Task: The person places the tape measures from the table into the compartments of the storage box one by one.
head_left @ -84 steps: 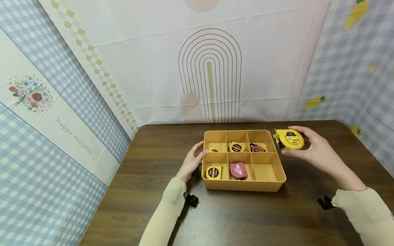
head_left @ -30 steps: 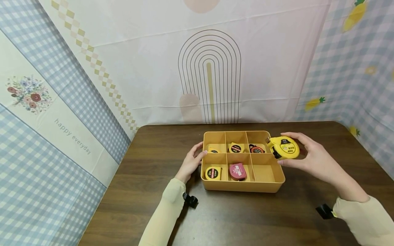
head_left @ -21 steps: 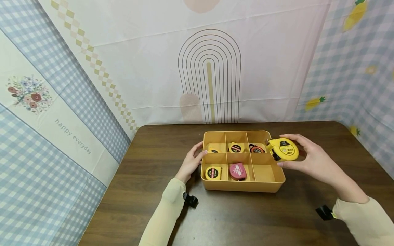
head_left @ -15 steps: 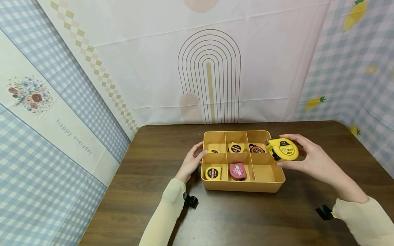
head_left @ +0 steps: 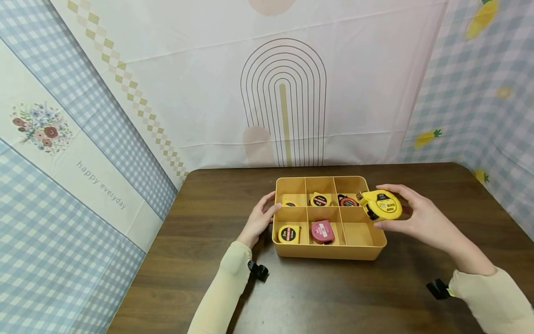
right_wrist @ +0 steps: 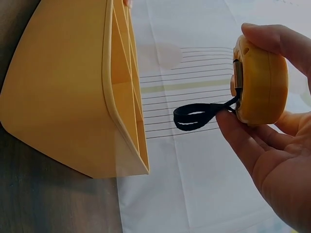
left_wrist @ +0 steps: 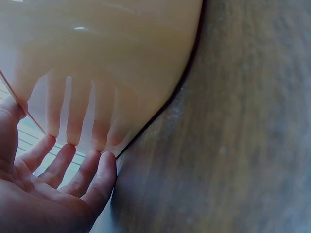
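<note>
In the head view, a tan six-compartment box [head_left: 329, 253] stands on the table. My left hand [head_left: 259, 220] holds its left side, thumb over the rim and fingertips [left_wrist: 102, 160] against the outer wall. My right hand [head_left: 421, 218] grips a large yellow tape measure [head_left: 385, 206] between thumb and fingers, raised beside the box's right rim. A black wrist strap [right_wrist: 194, 116] hangs from it in the right wrist view. The front row holds a yellow tape measure [head_left: 289, 234] and a pink tape measure [head_left: 322, 232]. The front right compartment [head_left: 358, 234] shows a bare floor.
Partly hidden by the divider, the back row holds a yellow tape measure [head_left: 289, 203] at left, another yellow tape measure [head_left: 320, 199] in the middle and a black-and-orange tape measure [head_left: 347, 201] at right. A patterned cloth [head_left: 208, 93] hangs behind the brown wooden table [head_left: 317, 297].
My right hand has carried the large yellow tape measure left and lower, from beyond the box's right side to its right rim. My left hand stays on the box.
</note>
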